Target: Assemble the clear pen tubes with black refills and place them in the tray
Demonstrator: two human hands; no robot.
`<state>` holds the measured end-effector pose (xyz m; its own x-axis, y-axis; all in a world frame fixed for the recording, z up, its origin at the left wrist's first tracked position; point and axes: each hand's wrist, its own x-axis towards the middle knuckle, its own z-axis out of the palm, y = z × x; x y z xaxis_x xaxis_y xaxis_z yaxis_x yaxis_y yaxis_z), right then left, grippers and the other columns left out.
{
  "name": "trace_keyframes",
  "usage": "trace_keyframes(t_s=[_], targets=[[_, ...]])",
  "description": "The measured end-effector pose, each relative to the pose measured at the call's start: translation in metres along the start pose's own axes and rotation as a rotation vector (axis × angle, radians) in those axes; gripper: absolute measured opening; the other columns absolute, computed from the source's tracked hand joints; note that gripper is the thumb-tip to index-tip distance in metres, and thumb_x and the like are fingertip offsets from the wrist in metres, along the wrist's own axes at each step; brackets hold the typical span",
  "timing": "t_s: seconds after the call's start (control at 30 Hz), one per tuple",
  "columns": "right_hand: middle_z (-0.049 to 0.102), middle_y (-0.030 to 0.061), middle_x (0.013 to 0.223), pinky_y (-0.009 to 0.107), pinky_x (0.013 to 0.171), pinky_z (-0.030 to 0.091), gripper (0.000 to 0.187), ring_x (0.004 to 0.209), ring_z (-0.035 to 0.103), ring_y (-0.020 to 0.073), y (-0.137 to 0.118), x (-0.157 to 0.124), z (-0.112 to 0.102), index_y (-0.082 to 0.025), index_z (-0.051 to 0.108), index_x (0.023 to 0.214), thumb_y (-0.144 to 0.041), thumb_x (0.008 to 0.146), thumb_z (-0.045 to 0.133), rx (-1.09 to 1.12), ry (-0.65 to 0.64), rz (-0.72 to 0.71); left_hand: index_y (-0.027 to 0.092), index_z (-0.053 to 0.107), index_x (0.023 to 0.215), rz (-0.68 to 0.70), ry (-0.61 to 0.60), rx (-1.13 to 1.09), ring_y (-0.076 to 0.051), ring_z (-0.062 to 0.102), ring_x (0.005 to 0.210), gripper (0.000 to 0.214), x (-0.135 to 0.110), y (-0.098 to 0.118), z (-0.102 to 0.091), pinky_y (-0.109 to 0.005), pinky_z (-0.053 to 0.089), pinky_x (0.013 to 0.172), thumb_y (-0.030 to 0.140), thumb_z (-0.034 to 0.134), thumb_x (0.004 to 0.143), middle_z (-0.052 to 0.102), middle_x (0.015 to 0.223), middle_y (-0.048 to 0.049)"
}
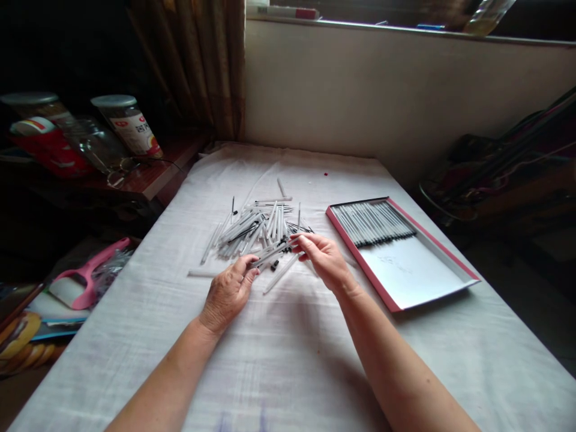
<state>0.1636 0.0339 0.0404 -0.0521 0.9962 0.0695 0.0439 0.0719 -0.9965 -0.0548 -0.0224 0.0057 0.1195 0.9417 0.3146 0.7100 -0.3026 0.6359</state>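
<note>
Two bare arms (405, 372) reach in from the bottom, over a white cloth (252, 366) that covers the counter. The left hand (230, 292) and the right hand (326, 258) are near each other but do not touch. Both have their thumb and fingers pinched on a thin pen piece (274, 247), which slants up from the left hand to the right one. It is blurry, so I cannot tell if it is one piece or two put end to end. Just past the hands is a messy pile of pen parts (252, 231), with clear tubes and thin dark sticks going every which way. One small black cap (275, 264) lies near the fingers, and a loose clear tube (281, 276) lies between the hands, on the near side of the pile. To the right is a shallow box (396, 298) with pink sides. Lots of pens (373, 222) lie side by side in its far part, with their black ends toward the near side. The near part shows the white bottom. A tiny red bit (326, 174) sits at the back of the cloth. Off to the left, a tall jar (135, 129) and some glasses (119, 171) are on a brown shelf (173, 162). Below them is a pink plastic thing (90, 273).
</note>
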Motion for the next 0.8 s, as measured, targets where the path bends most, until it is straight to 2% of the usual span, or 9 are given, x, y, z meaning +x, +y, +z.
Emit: trace_keyframes(t_s=[0.07, 0.17, 0.23, 0.3, 0.47, 0.63, 0.73, 0.8], targets=[[0.073, 0.0075, 0.093, 0.030, 0.069, 0.051, 0.025, 0.079, 0.067, 0.0182, 0.004, -0.001, 0.002, -0.020, 0.073, 0.097, -0.036, 0.085, 0.057, -0.324, -0.042, -0.138, 0.023, 0.058, 0.112, -0.040, 0.003, -0.008, -0.020, 0.072, 0.085, 0.026, 0.000, 0.000, 0.000, -0.029, 0.054, 0.077, 0.036, 0.044, 0.094, 0.076, 0.090, -0.0033], [0.071, 0.0064, 0.100, 0.031, 0.078, 0.048, 0.021, 0.090, 0.063, 0.0206, 0.010, 0.000, 0.002, -0.025, 0.075, 0.095, -0.024, 0.085, 0.057, -0.854, 0.003, -0.322, 0.022, 0.056, 0.110, -0.063, 0.033, -0.025, -0.019, 0.072, 0.084, 0.025, 0.000, -0.001, 0.001, -0.029, 0.054, 0.078, 0.037, 0.043, 0.095, 0.076, 0.090, -0.0030], [0.069, 0.0070, 0.101, 0.032, 0.079, 0.046, 0.020, 0.095, 0.060, 0.0228, 0.013, 0.003, 0.001, -0.026, 0.076, 0.090, -0.022, 0.086, 0.056, -1.119, -0.056, -0.360, 0.022, 0.056, 0.108, -0.066, 0.057, -0.026, -0.018, 0.072, 0.084, 0.024, 0.000, -0.002, 0.001, -0.028, 0.054, 0.078, 0.037, 0.042, 0.095, 0.075, 0.091, -0.0034], [0.068, 0.0085, 0.105, 0.034, 0.081, 0.045, 0.020, 0.098, 0.057, 0.0247, 0.015, 0.005, 0.000, -0.026, 0.076, 0.090, -0.023, 0.086, 0.057, -1.273, -0.126, -0.363, 0.021, 0.058, 0.107, -0.053, 0.078, -0.021, -0.019, 0.071, 0.085, 0.024, 0.001, -0.003, 0.001, -0.029, 0.054, 0.078, 0.036, 0.043, 0.094, 0.075, 0.093, -0.0043], [0.065, 0.0098, 0.111, 0.035, 0.082, 0.043, 0.021, 0.101, 0.055, 0.0265, 0.015, 0.012, 0.005, -0.025, 0.076, 0.095, -0.030, 0.086, 0.059, -1.353, -0.152, -0.269, 0.021, 0.062, 0.106, 0.003, 0.103, -0.011, -0.019, 0.070, 0.090, 0.024, 0.001, -0.005, 0.003, -0.028, 0.053, 0.081, 0.033, 0.046, 0.093, 0.074, 0.096, -0.0050], [0.065, 0.0099, 0.113, 0.037, 0.079, 0.043, 0.018, 0.102, 0.055, 0.0286, 0.015, 0.020, 0.011, -0.025, 0.076, 0.088, -0.025, 0.084, 0.058, -1.351, -0.160, -0.183, 0.020, 0.065, 0.106, 0.034, 0.104, -0.011, -0.018, 0.069, 0.090, 0.023, 0.001, -0.008, 0.005, -0.027, 0.053, 0.082, 0.031, 0.048, 0.093, 0.073, 0.098, -0.0051], [0.065, 0.0122, 0.119, 0.040, 0.085, 0.043, 0.017, 0.108, 0.055, 0.0300, 0.018, 0.018, 0.009, -0.022, 0.074, 0.086, -0.021, 0.085, 0.056, -1.284, -0.103, -0.226, 0.020, 0.065, 0.106, 0.028, 0.107, -0.012, -0.018, 0.069, 0.090, 0.024, 0.001, -0.009, 0.004, -0.028, 0.053, 0.082, 0.031, 0.049, 0.092, 0.073, 0.098, -0.0052], [0.064, 0.0132, 0.122, 0.042, 0.092, 0.041, 0.015, 0.112, 0.055, 0.0292, 0.021, 0.010, 0.004, -0.020, 0.071, 0.089, -0.019, 0.085, 0.056, -1.143, -0.013, -0.308, 0.021, 0.066, 0.105, 0.023, 0.107, -0.010, -0.018, 0.069, 0.090, 0.023, 0.001, -0.009, 0.004, -0.028, 0.054, 0.082, 0.031, 0.049, 0.092, 0.073, 0.098, -0.0051]])
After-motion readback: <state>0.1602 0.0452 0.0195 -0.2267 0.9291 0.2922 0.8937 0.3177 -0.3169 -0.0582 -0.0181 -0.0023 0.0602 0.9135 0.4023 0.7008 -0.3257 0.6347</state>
